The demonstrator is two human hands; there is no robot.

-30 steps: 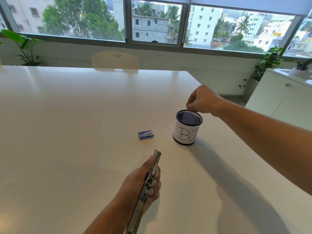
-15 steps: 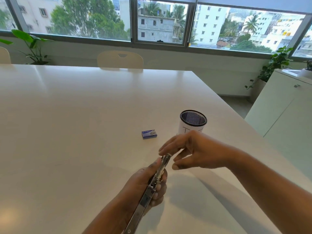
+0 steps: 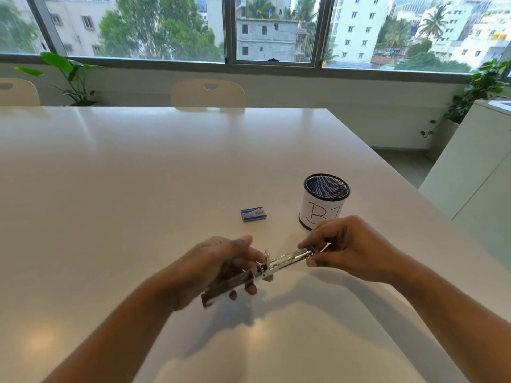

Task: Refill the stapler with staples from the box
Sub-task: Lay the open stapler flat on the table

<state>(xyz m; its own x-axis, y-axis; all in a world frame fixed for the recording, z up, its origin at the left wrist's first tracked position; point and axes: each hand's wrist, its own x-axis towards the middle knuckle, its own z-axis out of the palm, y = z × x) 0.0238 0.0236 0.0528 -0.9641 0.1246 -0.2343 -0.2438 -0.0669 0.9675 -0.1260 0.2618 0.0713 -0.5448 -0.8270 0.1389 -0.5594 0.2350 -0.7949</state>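
Observation:
A long metal stapler (image 3: 279,262) is unfolded flat and held level above the white table (image 3: 116,189), lying left to right. My left hand (image 3: 215,266) wraps around its dark near-left half. My right hand (image 3: 348,247) pinches the shiny far-right end between thumb and fingers. A small blue staple box (image 3: 253,214) lies shut on the table just beyond the hands, touching neither.
A black mesh cup (image 3: 325,201) with a white paper label stands right of the box, just behind my right hand. The table's right edge runs close by, with a white cabinet (image 3: 475,172) past it. Chairs (image 3: 207,94) and plants stand along the window wall.
My right hand left the mesh cup, came down to the stapler and took hold of its far end. The stapler turned from pointing away to lying crosswise.

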